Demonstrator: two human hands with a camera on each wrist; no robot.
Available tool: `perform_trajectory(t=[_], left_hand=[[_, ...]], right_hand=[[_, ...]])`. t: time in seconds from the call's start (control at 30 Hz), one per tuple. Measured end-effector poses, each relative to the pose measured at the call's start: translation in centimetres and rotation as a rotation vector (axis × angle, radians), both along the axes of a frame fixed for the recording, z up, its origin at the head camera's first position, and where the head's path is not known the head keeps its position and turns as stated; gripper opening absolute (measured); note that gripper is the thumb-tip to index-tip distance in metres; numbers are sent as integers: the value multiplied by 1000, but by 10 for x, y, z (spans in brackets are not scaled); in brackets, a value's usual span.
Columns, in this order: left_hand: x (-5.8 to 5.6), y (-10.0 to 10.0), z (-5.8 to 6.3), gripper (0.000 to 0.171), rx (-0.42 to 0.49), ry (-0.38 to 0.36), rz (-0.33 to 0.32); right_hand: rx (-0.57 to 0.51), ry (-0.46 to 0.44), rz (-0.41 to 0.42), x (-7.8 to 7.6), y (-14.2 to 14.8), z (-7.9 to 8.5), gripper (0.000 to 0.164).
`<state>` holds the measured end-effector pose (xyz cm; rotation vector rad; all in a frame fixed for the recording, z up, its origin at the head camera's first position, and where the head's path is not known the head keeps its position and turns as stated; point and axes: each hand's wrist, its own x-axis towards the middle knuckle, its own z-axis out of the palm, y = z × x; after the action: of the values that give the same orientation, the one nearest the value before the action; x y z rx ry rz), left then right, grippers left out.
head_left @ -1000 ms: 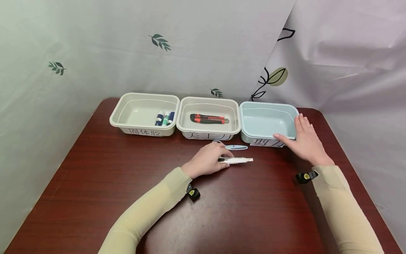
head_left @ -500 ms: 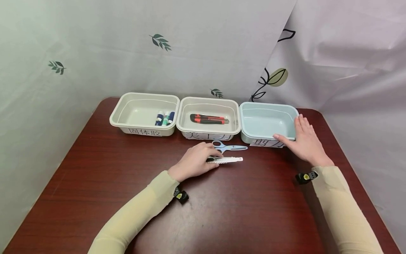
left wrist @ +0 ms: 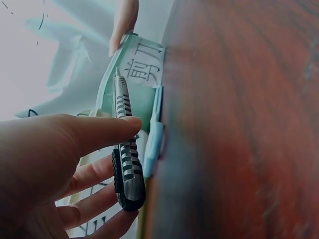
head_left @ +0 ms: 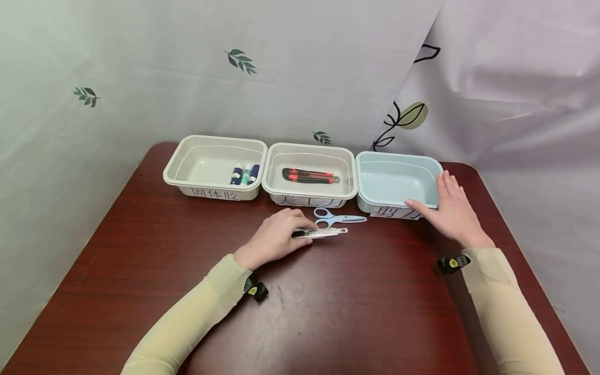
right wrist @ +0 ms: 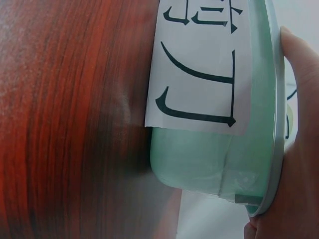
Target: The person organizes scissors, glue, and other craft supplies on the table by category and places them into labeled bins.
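Observation:
A silver utility knife with a black end [left wrist: 127,149] is pinched between the thumb and fingers of my left hand [head_left: 276,235], above the table in front of the middle bin. Beside it, light blue scissors [head_left: 339,219] lie on the table in front of the bins, handles toward the left. My right hand [head_left: 454,213] rests on the right-hand corner of the light blue bin [head_left: 398,200], fingers straight along the side and thumb on the front rim. In the right wrist view, a white paper label [right wrist: 199,74] shows on that bin's front.
Left of the blue bin stand two off-white bins in a row. The middle bin [head_left: 309,194] holds a red and black utility knife [head_left: 309,176]; the left one [head_left: 213,185] holds several glue sticks [head_left: 245,175]. A patterned curtain [head_left: 281,78] hangs behind the dark red table [head_left: 351,312].
My left hand has moved left, carrying the silver utility knife, and the scissors' handles, covered before, now show. My right hand stays on the blue bin.

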<state>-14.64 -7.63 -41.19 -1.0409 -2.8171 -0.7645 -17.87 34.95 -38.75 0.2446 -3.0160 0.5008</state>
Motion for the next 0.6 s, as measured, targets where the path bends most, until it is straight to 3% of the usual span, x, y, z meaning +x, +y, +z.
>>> perform_trajectory(t=[0.6], left_hand=[[-13,-22,31,27,86,122,43]], right_hand=[[-6,4,-5,1,-1,1,111]])
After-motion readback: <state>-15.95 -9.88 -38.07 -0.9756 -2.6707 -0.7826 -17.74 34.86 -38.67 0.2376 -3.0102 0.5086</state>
